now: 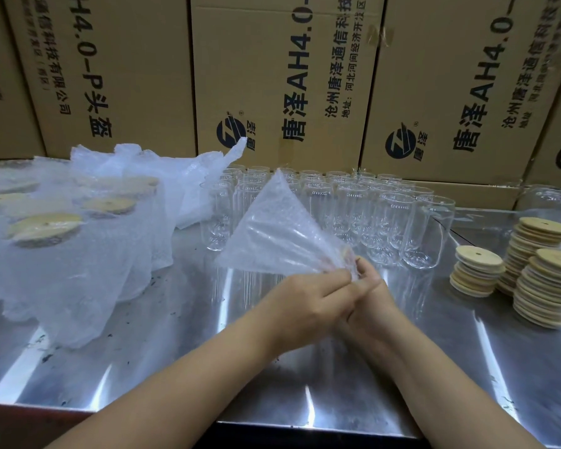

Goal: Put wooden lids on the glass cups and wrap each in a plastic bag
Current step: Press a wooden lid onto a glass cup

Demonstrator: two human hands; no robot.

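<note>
While the wrapped cups (46,228) with lids showing through their bags crowd the table's (162,345) left edge, I hold one plastic bag (272,234) up in the middle, my left hand (305,303) and right hand (366,303) pressed close and both pinching its lower right corner. Behind the bag the bare glass cups (370,215) stand in rows against the cardboard boxes (282,76), and the stacked wooden lids (531,270) sit near the right edge. Bare metal lies open along the front edge beneath my forearms.
</note>
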